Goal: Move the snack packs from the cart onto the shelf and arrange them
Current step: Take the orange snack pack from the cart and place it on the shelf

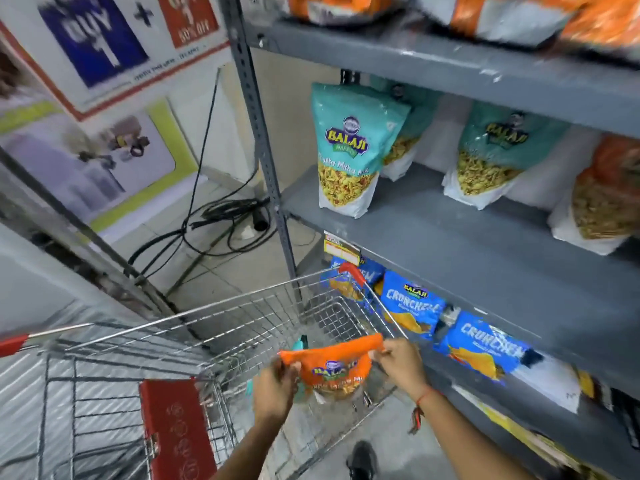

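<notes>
An orange snack pack [335, 368] hangs over the wire cart [221, 327], held by its top edge. My left hand [275, 389] pinches the pack's left corner and my right hand [401, 365] pinches the right corner. A teal pack [300, 342] peeks out behind the orange one, partly hidden. On the grey middle shelf [450, 237] stand teal snack packs [349, 147], another teal pack [491, 157] and an orange pack [602, 199] at the far right.
Blue Crunchem packs [412, 306] line the lower shelf. Orange packs [512, 15] lie on the top shelf. The grey rack upright [263, 143] stands left of the shelves. Black cables [221, 216] lie on the floor behind the cart. My shoe [362, 460] is below.
</notes>
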Tool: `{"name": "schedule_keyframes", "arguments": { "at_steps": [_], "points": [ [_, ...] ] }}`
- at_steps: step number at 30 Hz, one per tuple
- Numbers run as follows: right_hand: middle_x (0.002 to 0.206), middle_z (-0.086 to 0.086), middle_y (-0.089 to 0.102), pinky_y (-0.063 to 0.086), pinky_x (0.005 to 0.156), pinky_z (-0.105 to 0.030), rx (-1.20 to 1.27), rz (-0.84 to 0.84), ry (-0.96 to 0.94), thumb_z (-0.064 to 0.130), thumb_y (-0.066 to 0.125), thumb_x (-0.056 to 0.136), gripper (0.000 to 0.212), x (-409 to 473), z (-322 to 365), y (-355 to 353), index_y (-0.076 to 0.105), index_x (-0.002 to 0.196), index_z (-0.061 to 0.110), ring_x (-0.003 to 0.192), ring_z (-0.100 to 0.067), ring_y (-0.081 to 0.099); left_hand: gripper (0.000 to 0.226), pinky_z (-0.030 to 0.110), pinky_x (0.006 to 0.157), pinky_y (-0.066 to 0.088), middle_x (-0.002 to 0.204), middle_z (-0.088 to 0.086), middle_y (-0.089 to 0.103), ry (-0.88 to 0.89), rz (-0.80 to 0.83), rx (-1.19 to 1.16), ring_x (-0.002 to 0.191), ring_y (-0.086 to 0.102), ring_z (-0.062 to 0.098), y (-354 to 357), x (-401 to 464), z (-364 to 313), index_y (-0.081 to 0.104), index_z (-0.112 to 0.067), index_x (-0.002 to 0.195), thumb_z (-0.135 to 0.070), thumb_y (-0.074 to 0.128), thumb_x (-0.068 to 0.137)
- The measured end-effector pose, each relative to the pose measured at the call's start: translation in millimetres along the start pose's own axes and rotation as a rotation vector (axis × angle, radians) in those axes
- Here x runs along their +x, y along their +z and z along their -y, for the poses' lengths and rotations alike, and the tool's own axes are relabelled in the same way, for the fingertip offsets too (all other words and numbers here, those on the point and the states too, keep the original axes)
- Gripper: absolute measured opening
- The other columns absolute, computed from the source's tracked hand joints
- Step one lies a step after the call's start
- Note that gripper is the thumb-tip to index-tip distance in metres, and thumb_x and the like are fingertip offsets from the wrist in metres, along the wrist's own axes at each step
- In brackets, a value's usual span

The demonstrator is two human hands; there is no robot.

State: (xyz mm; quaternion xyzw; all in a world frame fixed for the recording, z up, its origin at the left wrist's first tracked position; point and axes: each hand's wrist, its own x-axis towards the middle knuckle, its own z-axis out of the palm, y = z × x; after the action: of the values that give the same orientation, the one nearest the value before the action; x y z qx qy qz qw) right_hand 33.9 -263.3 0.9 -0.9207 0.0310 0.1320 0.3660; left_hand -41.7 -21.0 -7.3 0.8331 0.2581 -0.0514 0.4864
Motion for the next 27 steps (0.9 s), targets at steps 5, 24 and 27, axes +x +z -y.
{"name": "schedule_keyframes", "arguments": {
  "at_steps": [5, 24, 27],
  "points": [
    [0.043, -0.003, 0.039, 0.026, 0.048, -0.024, 0.165, -0.299, -0.134, 0.028, 0.07, 0.072, 0.038, -48, 53, -69, 0.051, 0.045, 0.009, 0.047, -0.007, 0.032, 0.037, 0.03, 0.053, 0.03, 0.046, 0.009, 0.052, 0.333, -0.086, -0.126, 0.047, 0.036, -0.007, -47, -23, -112, 0.048, -0.019, 0.053, -0.034, 0.061, 0.084],
    [0.071, -0.004, 0.07, 0.048, 0.068, -0.036, 0.343, -0.993, -0.353, 0.023, 0.066, 0.082, 0.02, -238, 192, -392, 0.065, 0.068, 0.008, 0.067, -0.016, 0.061, 0.017, 0.032, 0.075, 0.054, 0.081, 0.005, 0.072, 0.794, 0.385, -0.653, 0.079, 0.067, 0.017, -113, -172, -451, 0.064, -0.02, 0.065, -0.022, 0.068, 0.081],
    [0.07, -0.006, 0.067, 0.047, 0.066, -0.034, 0.334, -0.988, -0.349, 0.018, 0.064, 0.083, 0.021, -241, 178, -391, 0.063, 0.067, 0.004, 0.067, -0.017, 0.06, 0.022, 0.034, 0.077, 0.054, 0.087, 0.008, 0.073, 0.77, 0.423, -0.653, 0.083, 0.068, 0.02, -95, -169, -449, 0.062, -0.02, 0.06, -0.021, 0.068, 0.081]
  ]
}}
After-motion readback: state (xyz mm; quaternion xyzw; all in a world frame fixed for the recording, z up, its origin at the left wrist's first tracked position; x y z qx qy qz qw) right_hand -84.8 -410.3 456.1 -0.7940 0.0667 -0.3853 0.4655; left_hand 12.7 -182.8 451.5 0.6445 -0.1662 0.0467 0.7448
